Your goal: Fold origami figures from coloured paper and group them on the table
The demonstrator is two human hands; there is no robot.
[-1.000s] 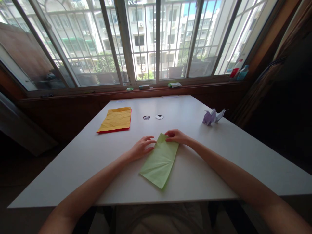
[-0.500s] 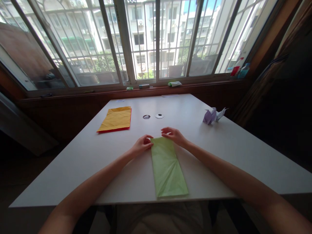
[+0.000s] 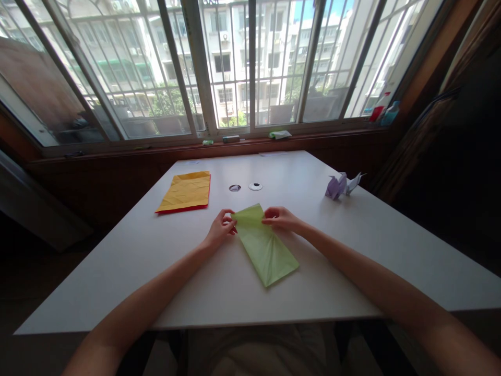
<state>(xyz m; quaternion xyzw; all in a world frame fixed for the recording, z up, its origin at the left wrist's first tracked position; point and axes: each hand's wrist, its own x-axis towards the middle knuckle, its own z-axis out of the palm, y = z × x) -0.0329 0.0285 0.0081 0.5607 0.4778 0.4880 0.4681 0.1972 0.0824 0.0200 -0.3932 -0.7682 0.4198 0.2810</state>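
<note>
A folded sheet of light green paper point(image 3: 261, 245) lies slanted over the white table in front of me, with crease lines fanning out towards its near end. My left hand point(image 3: 223, 227) pinches its far left corner between thumb and fingers. On the other long side, my right hand point(image 3: 281, 218) grips the edge near the far right corner, fingers curled. The paper's far end looks slightly raised between my hands.
A yellow paper stack with a red edge point(image 3: 185, 191) lies on the table point(image 3: 129, 261) at left. Two round cable holes point(image 3: 255, 186) sit beyond the green paper. Purple and white origami figures point(image 3: 336, 186) stand at right. Small items, including a green-and-white packet point(image 3: 279, 134), rest on the windowsill.
The green paper has turned, its far end swinging left and its near end shifting away from the table edge. My left hand moved left with it; my right hand closed on its right edge.
</note>
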